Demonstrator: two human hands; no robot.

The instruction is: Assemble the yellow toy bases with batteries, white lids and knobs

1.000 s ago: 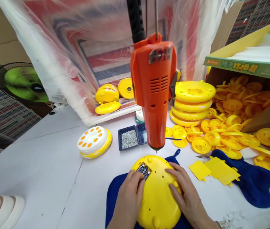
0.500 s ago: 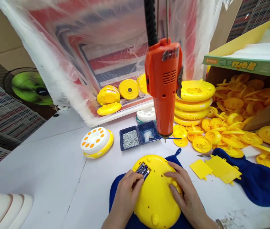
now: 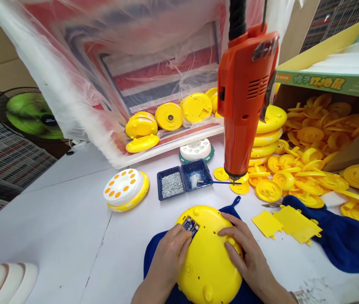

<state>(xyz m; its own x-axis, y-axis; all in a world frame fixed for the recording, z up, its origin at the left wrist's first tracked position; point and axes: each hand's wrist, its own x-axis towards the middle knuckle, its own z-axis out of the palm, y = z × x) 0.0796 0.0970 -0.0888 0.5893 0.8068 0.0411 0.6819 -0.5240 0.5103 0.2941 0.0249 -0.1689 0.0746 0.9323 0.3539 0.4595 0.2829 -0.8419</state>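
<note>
A yellow round housing (image 3: pixel 211 261) lies on a dark blue cloth (image 3: pixel 154 249) in front of me, its battery compartment uncovered at the upper left. Batteries (image 3: pixel 191 226) with dark blue labels show inside the compartment. The fingers of my left hand (image 3: pixel 169 257) are bunched at the compartment's lower edge; what they pinch, if anything, is hidden. My right hand (image 3: pixel 249 253) rests on the housing's right side with its fingers spread, steadying it. An orange electric screwdriver (image 3: pixel 246 101) hangs above and behind the housing, touched by neither hand.
A screw tray (image 3: pixel 171 184) and a dark tray (image 3: pixel 196 175) stand behind the housing. White-and-yellow unit (image 3: pixel 125 188) at left. Yellow covers (image 3: pixel 293 223), loose yellow parts (image 3: pixel 309 181), an open carton (image 3: pixel 325 84) and stacked housings (image 3: pixel 265 139) at right. Green fan (image 3: pixel 33 114) far left.
The hanging screwdriver now appears further right in view. My left fingers have shifted slightly at the battery compartment, while my right hand stays on the housing.
</note>
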